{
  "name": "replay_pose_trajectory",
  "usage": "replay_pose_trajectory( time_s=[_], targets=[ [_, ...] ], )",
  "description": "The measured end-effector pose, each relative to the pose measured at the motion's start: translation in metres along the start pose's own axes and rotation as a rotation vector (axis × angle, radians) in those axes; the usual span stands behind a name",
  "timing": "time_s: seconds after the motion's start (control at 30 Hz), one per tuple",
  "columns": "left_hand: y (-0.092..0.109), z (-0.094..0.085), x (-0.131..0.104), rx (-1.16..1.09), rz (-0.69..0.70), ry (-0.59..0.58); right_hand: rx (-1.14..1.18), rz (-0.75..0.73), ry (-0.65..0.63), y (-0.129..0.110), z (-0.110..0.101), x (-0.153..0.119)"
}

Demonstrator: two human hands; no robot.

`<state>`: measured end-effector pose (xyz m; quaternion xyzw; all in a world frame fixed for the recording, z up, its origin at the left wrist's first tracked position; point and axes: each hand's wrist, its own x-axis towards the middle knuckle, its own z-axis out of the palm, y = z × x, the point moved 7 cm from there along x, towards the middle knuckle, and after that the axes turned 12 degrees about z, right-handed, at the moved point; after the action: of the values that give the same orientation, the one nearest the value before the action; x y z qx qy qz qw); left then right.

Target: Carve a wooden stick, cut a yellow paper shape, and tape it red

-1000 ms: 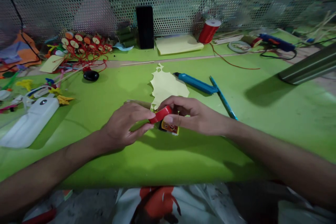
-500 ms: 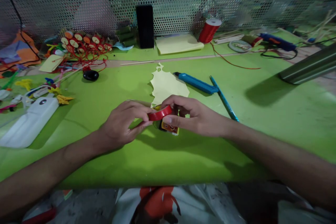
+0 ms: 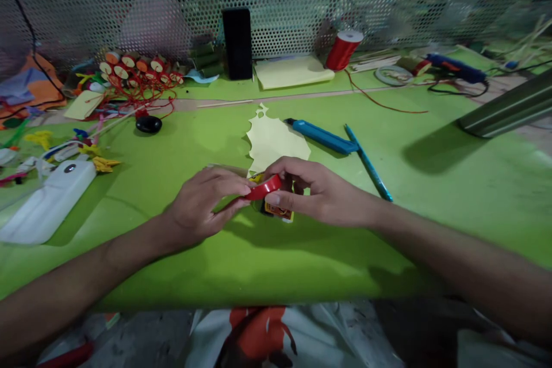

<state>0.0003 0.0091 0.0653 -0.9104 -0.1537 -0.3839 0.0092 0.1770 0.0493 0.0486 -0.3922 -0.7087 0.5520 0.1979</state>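
A small roll of red tape (image 3: 264,188) is held between my two hands above the green table (image 3: 207,270). My left hand (image 3: 207,201) pinches its left side with thumb and fingertips. On its right side, the thumb and fingers of my right hand (image 3: 308,191) grip the roll. Partly hidden beneath my right thumb lies a small black and orange item with a yellow edge (image 3: 279,211). Just beyond my hands is a pale yellow paper cutout (image 3: 278,141) with a scalloped edge. A blue cutter (image 3: 325,137) and a blue pencil (image 3: 368,164) lie to its right.
At the back stand a black phone (image 3: 237,44) and a red ribbon spool (image 3: 344,50), beside folded yellow paper (image 3: 293,72). A glue gun (image 3: 457,69) and metal cylinder (image 3: 513,104) are right. Left are red-stringed rolls (image 3: 138,69), a black mouse-like object (image 3: 149,123) and a white case (image 3: 49,201).
The red tape roll has tilted slightly, its right side now higher, and shifted a little to the right at its left end. Both hands have barely moved.
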Motion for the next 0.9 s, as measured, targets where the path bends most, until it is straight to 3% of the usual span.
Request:
replay_pose_trajectory(
  time_s=[0.17,0.5,0.9],
  targets=[
    [-0.001,-0.001,0.000,0.021,-0.036,-0.027,-0.024,0.017,0.003,0.001,0.002,-0.002],
    [-0.005,-0.001,-0.007,-0.032,-0.132,-0.001,-0.234,-0.122,0.168,-0.014,-0.001,-0.010],
    [0.003,-0.004,-0.003,0.040,-0.087,-0.031,-0.382,-0.275,0.238,-0.021,0.004,-0.016]
  ],
)
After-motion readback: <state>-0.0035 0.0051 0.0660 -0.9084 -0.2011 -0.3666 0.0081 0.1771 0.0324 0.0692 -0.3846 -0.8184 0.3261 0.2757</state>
